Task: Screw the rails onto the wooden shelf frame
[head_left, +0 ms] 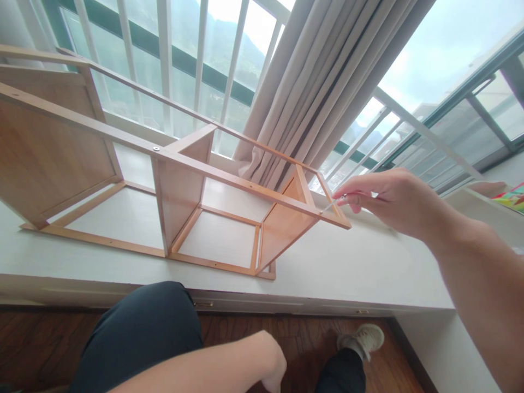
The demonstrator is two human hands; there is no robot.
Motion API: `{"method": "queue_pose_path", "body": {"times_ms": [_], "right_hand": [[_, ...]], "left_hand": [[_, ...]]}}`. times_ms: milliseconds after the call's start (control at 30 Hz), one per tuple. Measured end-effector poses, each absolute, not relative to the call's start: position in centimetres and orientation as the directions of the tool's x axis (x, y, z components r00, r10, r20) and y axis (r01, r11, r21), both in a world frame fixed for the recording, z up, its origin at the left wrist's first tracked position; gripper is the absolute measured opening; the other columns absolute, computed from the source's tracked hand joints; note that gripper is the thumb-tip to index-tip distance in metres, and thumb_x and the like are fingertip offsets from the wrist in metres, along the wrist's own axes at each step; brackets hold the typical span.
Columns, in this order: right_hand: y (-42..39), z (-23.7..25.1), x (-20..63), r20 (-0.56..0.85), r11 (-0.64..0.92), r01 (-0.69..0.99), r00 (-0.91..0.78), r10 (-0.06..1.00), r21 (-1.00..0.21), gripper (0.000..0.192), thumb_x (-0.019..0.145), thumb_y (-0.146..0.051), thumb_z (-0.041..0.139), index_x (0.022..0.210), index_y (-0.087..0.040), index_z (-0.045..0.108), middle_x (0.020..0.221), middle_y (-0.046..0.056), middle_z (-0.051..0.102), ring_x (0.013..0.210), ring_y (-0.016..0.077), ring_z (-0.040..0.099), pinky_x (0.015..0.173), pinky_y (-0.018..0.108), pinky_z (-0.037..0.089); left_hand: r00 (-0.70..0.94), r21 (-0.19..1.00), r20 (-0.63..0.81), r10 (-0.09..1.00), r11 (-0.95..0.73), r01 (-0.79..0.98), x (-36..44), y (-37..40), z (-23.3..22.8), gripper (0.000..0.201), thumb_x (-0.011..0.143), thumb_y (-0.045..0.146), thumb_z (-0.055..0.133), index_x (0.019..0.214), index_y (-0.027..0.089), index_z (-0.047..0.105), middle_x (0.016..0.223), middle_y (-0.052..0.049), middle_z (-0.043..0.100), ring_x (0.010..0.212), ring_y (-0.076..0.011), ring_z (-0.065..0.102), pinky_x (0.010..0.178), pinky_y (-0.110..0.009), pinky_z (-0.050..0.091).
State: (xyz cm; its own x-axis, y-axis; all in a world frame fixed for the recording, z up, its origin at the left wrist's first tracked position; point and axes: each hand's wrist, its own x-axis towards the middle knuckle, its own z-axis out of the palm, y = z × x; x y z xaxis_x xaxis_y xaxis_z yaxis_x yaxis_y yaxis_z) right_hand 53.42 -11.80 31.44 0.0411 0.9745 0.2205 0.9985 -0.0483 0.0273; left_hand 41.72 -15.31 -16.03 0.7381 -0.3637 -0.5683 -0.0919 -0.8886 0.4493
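Observation:
My right hand (385,199) pinches a thin metal hex key (329,206) between thumb and fingers. Its tip meets the right end of the upper front rail of a wooden shelf frame (229,176). This light brown frame lies on its side on a white window ledge, with several panels standing crosswise between its long rails. Farther left on the same rail, a bolt head (156,148) with a washer shows. My left hand (272,360) hangs low in front of the ledge, bent downward, touching nothing that I can see. Its fingers are mostly hidden.
The white ledge (368,267) has drawer fronts below it, above a dark wood floor (229,327). Behind the frame are white window bars (166,65) and a grey curtain (303,82). My knee (143,327) is close to the ledge. Colourful items (511,197) are at far right.

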Motion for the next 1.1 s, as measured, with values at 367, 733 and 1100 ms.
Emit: {"method": "queue_pose_path", "body": {"times_ms": [367,733,1100], "right_hand": [[-12.1,31.4,54.4,0.213,-0.105,0.982,0.138,0.967,-0.159,0.025,0.095,-0.032,0.064,0.100,-0.022,0.086,0.068,0.003,0.075,0.065,0.0155,0.068,0.066,0.028,0.050],[-12.0,30.7,54.1,0.241,-0.084,0.973,0.135,0.961,-0.213,0.031,0.096,-0.050,0.066,0.095,-0.024,0.083,0.069,0.004,0.075,0.063,0.0199,0.071,0.064,0.033,0.056],[-11.6,30.4,52.8,0.286,-0.150,0.982,0.177,0.942,-0.116,0.030,0.096,-0.045,0.066,0.080,-0.023,0.078,0.063,0.003,0.071,0.060,0.0203,0.066,0.056,0.032,0.046]], "left_hand": [[0.761,0.483,-0.557,-0.333,-0.875,-0.029,41.5,-15.2,-15.1,0.033,0.060,0.057,0.085,0.078,0.030,0.086,0.078,-0.010,0.081,0.084,-0.0392,0.078,0.081,-0.056,0.059],[0.693,0.434,-0.616,-0.374,-0.896,-0.098,41.1,-14.7,-12.8,0.052,0.066,0.046,0.085,0.112,0.022,0.086,0.100,-0.017,0.083,0.094,-0.0441,0.078,0.082,-0.056,0.060],[0.748,0.462,-0.561,-0.356,-0.884,-0.074,41.5,-15.2,-14.8,0.030,0.061,0.053,0.085,0.081,0.030,0.086,0.082,-0.011,0.081,0.091,-0.0402,0.077,0.081,-0.055,0.058]]}}
